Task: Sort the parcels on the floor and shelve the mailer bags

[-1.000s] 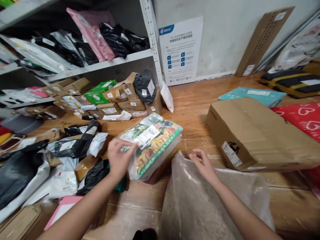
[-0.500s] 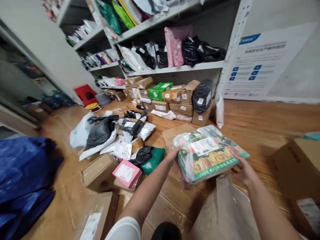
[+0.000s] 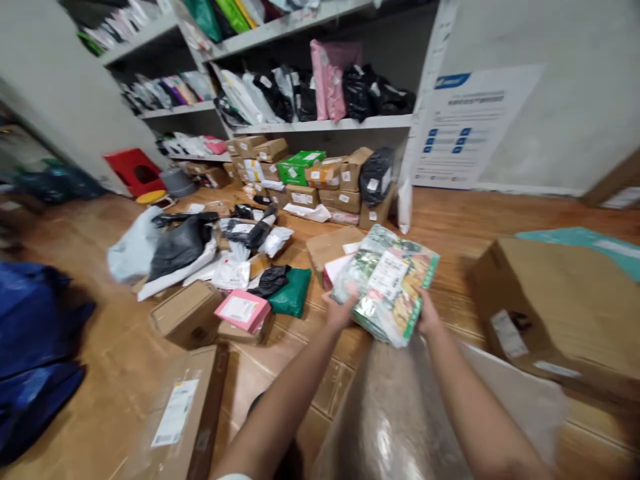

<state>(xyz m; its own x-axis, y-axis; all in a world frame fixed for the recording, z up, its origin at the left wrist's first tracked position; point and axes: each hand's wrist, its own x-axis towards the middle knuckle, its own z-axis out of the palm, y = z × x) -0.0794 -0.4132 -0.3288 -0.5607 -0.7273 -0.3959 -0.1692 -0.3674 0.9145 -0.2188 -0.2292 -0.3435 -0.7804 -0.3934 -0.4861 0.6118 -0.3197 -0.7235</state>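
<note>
1. Fingers (image 3: 350, 291) of the left hand (image 3: 340, 310) curled over the near left edge of the green printed parcel (image 3: 387, 283), thumb side on top; right hand (image 3: 427, 319) clamped on the near right edge, fingers mostly hidden beneath the wrapping.
2. Both forearms stretched forward from the bottom of the view and converging, hands close together with only the parcel's near end between them.
3. Parcel held up off the wooden floor (image 3: 480, 220), tilted, its white label (image 3: 386, 275) facing up, above a clear plastic sack (image 3: 400, 413) spread beneath the arms.
4. Just behind the parcel, a flat brown box (image 3: 327, 247) with a pink package on it; to the right, a large cardboard box (image 3: 555, 300); to the left, a pink box (image 3: 241, 311) and a dark green bag (image 3: 293, 298) among scattered mailers.
5. Compared with half a second ago: parcel turned from broadside to nearly end-on, long axis now pointing away; hands drawn much closer together, the right shifted inward from the far right edge; parcel nearer the middle of the view.
</note>
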